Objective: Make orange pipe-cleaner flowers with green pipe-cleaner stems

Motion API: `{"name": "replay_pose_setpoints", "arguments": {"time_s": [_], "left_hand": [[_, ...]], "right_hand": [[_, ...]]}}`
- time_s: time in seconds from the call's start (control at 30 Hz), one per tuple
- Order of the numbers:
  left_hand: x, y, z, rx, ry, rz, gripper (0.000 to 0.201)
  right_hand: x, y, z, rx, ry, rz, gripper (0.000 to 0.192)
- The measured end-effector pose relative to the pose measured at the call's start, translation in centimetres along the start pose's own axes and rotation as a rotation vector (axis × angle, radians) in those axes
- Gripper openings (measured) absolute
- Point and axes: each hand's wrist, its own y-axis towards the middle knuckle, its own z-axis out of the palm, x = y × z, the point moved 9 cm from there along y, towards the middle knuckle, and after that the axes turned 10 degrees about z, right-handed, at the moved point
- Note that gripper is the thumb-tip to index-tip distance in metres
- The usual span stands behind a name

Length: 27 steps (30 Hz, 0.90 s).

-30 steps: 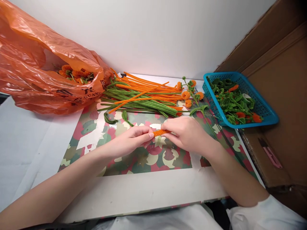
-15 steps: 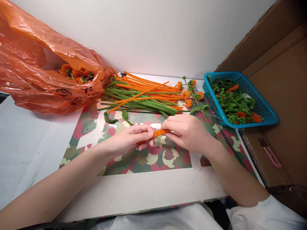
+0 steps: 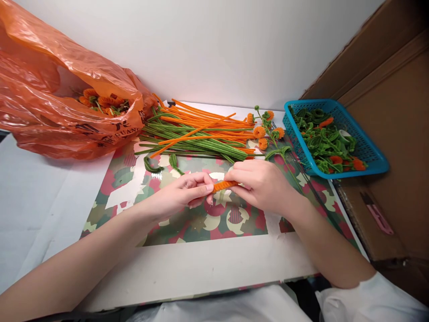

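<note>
White wall behind, cardboard on the right, and a table covered with a camo-patterned mat [image 3: 187,226] in red, green and cream. Right over the middle of that mat, a short orange pipe cleaner piece [image 3: 225,185] is being pinched at both ends: its left end is gripped between the fingertips of the left hand [image 3: 182,193], its right end is clamped by the thumb and fingers of the right hand [image 3: 263,183]. So both hands are closed on the same fuzzy bit, held just above the mat.

Just behind the hands, a big pile of long green and orange pipe cleaners [image 3: 201,134] is laid out flat, with two small green curled pieces [image 3: 152,165] beside it. A finished stem with little orange pom flowers [image 3: 264,132] is lying to the right of the pile. Further right, a blue plastic basket [image 3: 375,163] is filled with green and orange curls. Off to the left, an orange plastic bag [image 3: 50,103] is slumped open, more orange flowers seen inside.
</note>
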Motion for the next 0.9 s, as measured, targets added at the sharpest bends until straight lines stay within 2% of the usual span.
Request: {"name": "replay_pose_setpoints", "arguments": {"time_s": [0.17,0.27,0.37,0.5,0.73,0.83,0.9], "left_hand": [[0.3,-0.1,-0.6,-0.056,0.003,-0.026,0.028],[0.5,-0.1,-1.2,-0.080,-0.023,-0.039,0.029],[0.6,-0.1,-1.5,-0.069,-0.019,-0.051,0.029],[0.6,-0.1,-1.6,-0.090,0.007,-0.046,0.030],[-0.7,-0.1,-3.2,-0.342,0.007,0.075,0.026],[-1.8,-0.2,-3.4,-0.323,0.024,0.147,0.022],[-2.5,-0.4,-3.9,-0.304,0.115,0.176,0.020]], "right_hand": [[-1.3,0.1,-0.4,0.072,0.093,0.110,0.013],[-3.0,0.0,-1.4,0.072,0.155,0.248,0.015],[-3.9,-0.2,-1.6,0.121,0.189,0.319,0.025],[-3.7,-0.4,-0.6,0.217,0.262,0.329,0.024],[-2.5,-0.3,0.8,0.321,0.348,0.293,0.024],[-2.4,-0.1,1.2,0.326,0.388,0.288,0.016],[-2.8,-0.1,1.0,0.295,0.399,0.292,0.016]]}}
